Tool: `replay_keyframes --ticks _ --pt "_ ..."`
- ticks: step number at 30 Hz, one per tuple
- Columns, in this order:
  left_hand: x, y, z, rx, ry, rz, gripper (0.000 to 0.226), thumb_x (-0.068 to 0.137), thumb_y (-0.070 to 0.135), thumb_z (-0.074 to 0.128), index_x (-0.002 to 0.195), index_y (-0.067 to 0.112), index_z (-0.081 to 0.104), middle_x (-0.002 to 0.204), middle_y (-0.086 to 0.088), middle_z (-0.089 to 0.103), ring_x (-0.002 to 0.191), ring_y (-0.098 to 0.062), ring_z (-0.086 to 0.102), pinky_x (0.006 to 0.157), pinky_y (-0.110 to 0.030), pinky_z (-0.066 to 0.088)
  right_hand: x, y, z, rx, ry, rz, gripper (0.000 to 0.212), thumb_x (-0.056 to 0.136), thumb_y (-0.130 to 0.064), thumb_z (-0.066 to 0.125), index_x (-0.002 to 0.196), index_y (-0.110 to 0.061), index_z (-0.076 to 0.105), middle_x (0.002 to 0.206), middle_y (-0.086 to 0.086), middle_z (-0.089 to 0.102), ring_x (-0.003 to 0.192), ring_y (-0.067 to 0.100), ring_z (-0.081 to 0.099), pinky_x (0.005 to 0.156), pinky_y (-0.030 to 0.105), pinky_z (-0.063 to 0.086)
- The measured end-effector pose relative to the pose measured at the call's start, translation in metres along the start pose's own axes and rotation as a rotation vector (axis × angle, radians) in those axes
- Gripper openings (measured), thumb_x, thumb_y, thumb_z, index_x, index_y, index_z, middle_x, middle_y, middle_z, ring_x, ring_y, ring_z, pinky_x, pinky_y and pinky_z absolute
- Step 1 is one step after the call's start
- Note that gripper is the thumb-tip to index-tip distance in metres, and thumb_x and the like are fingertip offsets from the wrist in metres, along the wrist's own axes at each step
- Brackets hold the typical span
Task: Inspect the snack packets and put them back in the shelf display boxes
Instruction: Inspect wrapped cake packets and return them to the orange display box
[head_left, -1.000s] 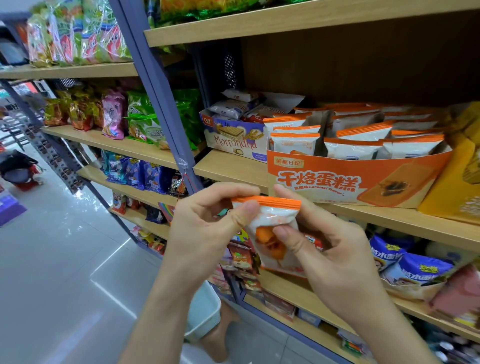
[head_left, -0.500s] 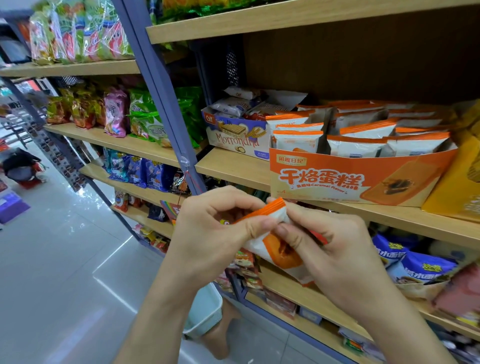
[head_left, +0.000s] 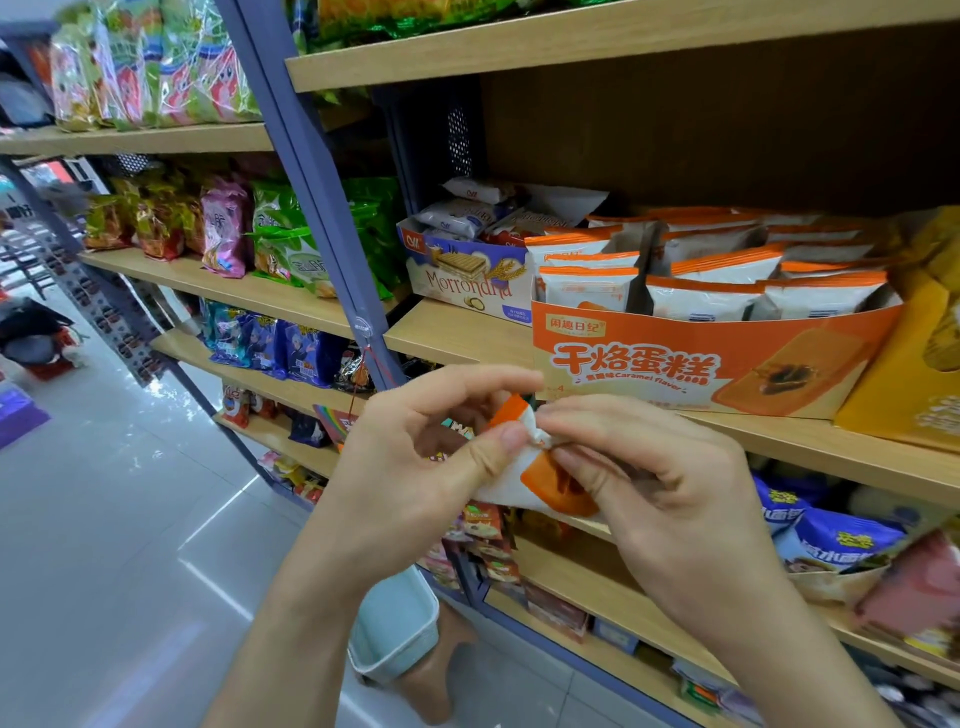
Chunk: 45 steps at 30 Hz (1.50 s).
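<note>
Pinching the packet: both hands hold one snack packet (head_left: 524, 483) in front of the orange display box (head_left: 701, 364), just below its left end and outside it.
Left hand: the left hand (head_left: 415, 457) nips the packet's orange top strip between thumb and forefinger, with the other fingers loosely curled.
Right hand: the right hand (head_left: 660, 493) presses its thumb on the crumpled white top corner, and its fingers curl over the printed face.
Snack packet: white with an orange seal strip and an orange cake picture; tilted, its top toward the display box.
Orange display box: stands at the front edge of a wooden shelf (head_left: 457, 332), with matching packets (head_left: 587, 288) upright in rows inside.
Wafer box (head_left: 467, 280): white and blue, just beside the display box's left end.
Yellow box (head_left: 904, 384): against the display box's right end.
Blue bags (head_left: 831, 535): one shelf below the display box, toward its right.
Pale bin (head_left: 395, 629): on the floor, well below the display box, between the forearms.
</note>
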<state>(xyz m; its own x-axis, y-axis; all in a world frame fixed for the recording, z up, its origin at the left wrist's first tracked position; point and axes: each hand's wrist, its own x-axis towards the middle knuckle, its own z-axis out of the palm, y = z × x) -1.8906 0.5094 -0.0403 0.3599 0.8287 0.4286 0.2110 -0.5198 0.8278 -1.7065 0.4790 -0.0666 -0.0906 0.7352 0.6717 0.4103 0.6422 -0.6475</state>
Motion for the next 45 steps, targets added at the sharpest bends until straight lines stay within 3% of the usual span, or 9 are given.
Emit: replay_keyframes --ticks 8,14,20,25,33,36,40,43,45 --pt "0.003 -0.002 0.003 0.477 0.111 0.203 0.015 0.088 0.038 0.059 0.086 0.024 0.064 0.076 0.012 0.061 0.072 -0.009 0.061 0.057 -0.028 0.051 -0.003 0.003 -0.009 -0.054 0.001 0.101 0.021 0.082 -0.021 0.068 0.101 -0.026 0.073 0.103 -0.019 0.067 0.103 -0.005 0.059 0.085 0.007 0.046" --pt "-0.001 -0.007 0.003 0.315 0.302 0.169 0.004 0.091 0.031 0.055 0.087 0.032 0.057 0.08 0.009 0.06 0.066 -0.011 0.059 0.051 -0.021 0.047 -0.004 0.009 -0.027 0.055 -0.016 0.268 0.022 0.08 -0.029 0.067 0.098 -0.041 0.071 0.105 -0.027 0.066 0.103 -0.004 0.059 0.077 0.012 0.05" --pt "0.0 -0.013 0.008 0.485 0.163 0.251 0.019 0.097 0.02 0.05 0.101 0.016 0.067 0.094 0.007 0.059 0.085 -0.011 0.058 0.068 -0.023 0.047 -0.005 0.007 -0.028 -0.01 0.096 0.233 0.026 0.079 -0.009 0.074 0.091 -0.032 0.073 0.091 -0.021 0.07 0.098 -0.001 0.063 0.077 0.012 0.052" --pt "0.003 -0.011 0.009 0.642 0.162 0.299 0.024 0.087 0.034 0.065 0.096 0.014 0.074 0.101 0.003 0.058 0.094 -0.014 0.057 0.078 -0.021 0.048 -0.005 0.007 -0.027 -0.088 0.114 0.208 0.024 0.077 -0.004 0.076 0.088 -0.025 0.074 0.094 -0.019 0.068 0.096 -0.003 0.062 0.077 0.005 0.047" --pt "0.006 -0.009 0.018 0.659 0.051 0.382 0.017 0.089 0.024 0.064 0.094 0.014 0.077 0.091 0.006 0.068 0.085 -0.009 0.06 0.07 -0.032 0.051 -0.004 0.003 -0.029 -0.199 0.094 0.123 0.021 0.075 0.001 0.077 0.086 -0.017 0.075 0.092 -0.013 0.067 0.093 -0.001 0.06 0.078 0.004 0.044" --pt "0.008 -0.009 0.019 0.661 0.084 0.394 0.013 0.09 0.018 0.063 0.088 0.011 0.073 0.087 0.006 0.065 0.083 -0.007 0.058 0.071 -0.027 0.049 -0.004 0.008 -0.028 -0.207 0.112 0.109 0.021 0.076 -0.005 0.077 0.091 -0.02 0.074 0.098 -0.012 0.065 0.099 0.0 0.058 0.08 0.006 0.044" --pt "0.007 -0.012 0.023 0.59 0.215 0.345 0.015 0.092 0.015 0.056 0.083 0.009 0.067 0.083 0.007 0.06 0.079 -0.006 0.055 0.067 -0.02 0.045 0.002 0.033 -0.023 0.163 -0.012 0.586 0.069 0.055 -0.042 0.091 0.115 -0.019 0.067 0.096 -0.007 0.064 0.112 0.011 0.062 0.068 0.007 0.051" --pt "0.003 -0.015 0.029 0.563 0.207 0.279 0.014 0.093 0.02 0.054 0.087 0.014 0.064 0.085 0.01 0.058 0.08 -0.003 0.053 0.066 -0.017 0.042 0.003 0.021 -0.03 0.462 0.132 0.58 0.021 0.072 -0.031 0.069 0.092 -0.03 0.075 0.092 -0.003 0.074 0.09 0.013 0.072 0.064 0.021 0.059" --pt "0.001 -0.014 0.032 0.582 0.101 0.223 0.016 0.095 0.029 0.049 0.094 0.02 0.062 0.089 0.015 0.056 0.083 -0.002 0.053 0.068 -0.018 0.042 -0.003 0.011 -0.034 0.546 0.162 0.596 0.018 0.072 -0.03 0.065 0.086 -0.029 0.076 0.093 0.001 0.075 0.088 0.018 0.072 0.065 0.026 0.06"
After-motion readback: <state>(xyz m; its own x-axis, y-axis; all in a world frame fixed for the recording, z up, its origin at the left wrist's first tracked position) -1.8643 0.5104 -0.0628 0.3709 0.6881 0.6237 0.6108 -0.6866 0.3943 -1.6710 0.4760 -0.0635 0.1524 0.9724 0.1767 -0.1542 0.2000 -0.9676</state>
